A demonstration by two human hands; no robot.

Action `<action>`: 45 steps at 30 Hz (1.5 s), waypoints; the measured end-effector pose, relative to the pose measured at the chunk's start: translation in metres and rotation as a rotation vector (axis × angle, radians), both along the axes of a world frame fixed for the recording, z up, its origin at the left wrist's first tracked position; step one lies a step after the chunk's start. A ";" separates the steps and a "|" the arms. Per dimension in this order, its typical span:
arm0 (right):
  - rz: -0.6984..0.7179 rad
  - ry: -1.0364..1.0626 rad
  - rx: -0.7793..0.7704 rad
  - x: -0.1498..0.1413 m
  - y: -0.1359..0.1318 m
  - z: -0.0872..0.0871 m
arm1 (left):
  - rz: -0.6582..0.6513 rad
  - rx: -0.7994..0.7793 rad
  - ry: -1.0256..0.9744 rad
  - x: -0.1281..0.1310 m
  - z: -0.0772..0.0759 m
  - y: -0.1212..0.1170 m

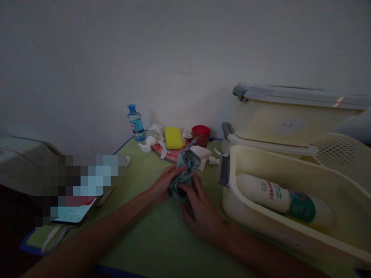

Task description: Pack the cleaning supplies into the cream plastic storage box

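Observation:
A crumpled grey-green cloth point(188, 166) with a dark checked edge is held over the middle of the table. My left hand point(165, 184) grips its left side, fingers closed on the fabric. From the right, my right hand point(199, 212) has its fingers bent against the lower part of the cloth, closed on it. Just behind the cloth lie a yellow sponge point(174, 138), a red patterned item point(165, 152) and a white pump bottle point(153, 135). A red woven-look round container point(201, 135) stands near the wall.
A blue bottle point(136, 122) stands at the back left. An open cream bin point(261, 154) on the right holds a large white bottle point(278, 197). Behind it is a lidded box point(275, 119). A phone point(72, 212), partly pixelated, rests at the left of the green table point(139, 239).

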State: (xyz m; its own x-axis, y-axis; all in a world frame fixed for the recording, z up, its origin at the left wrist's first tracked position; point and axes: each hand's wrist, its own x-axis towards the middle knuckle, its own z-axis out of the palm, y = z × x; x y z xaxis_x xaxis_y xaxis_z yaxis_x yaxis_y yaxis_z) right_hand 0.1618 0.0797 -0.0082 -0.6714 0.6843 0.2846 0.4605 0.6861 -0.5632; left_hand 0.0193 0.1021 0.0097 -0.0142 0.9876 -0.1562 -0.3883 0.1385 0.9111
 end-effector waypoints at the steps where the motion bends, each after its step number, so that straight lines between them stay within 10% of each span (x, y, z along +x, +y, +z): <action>1: -0.016 0.026 -0.022 0.000 0.001 0.000 | -0.031 0.054 0.048 0.001 -0.003 0.000; 10: -0.042 0.139 -0.023 0.000 0.002 -0.002 | -0.093 0.437 0.700 -0.019 0.012 0.009; 19: 0.073 0.078 0.078 0.004 -0.001 0.004 | 0.625 0.909 0.398 -0.010 0.102 0.068; 23: 0.095 0.053 0.086 0.005 -0.002 0.005 | 0.802 1.044 0.257 -0.012 0.118 0.085; 28: 0.129 0.031 0.072 0.005 -0.002 0.005 | 0.678 0.875 0.337 -0.014 0.097 0.097; 34: 0.143 -0.012 0.076 0.005 -0.001 0.005 | -0.230 0.668 0.682 -0.022 0.064 0.107; 40: 0.157 -0.056 0.045 0.005 -0.001 0.005 | 0.205 0.488 1.368 -0.049 0.027 0.128; 45: 0.156 -0.073 0.024 0.004 0.000 0.003 | 0.092 0.359 1.616 -0.059 -0.013 0.130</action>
State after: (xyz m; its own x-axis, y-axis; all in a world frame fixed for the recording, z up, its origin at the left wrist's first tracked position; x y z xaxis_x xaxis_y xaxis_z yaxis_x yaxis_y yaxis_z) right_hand 0.1658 0.0793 -0.0048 -0.7885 0.5634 0.2466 0.3860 0.7655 -0.5148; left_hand -0.0396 0.2317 -0.0033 0.0189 0.9546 0.2972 0.9346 -0.1224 0.3338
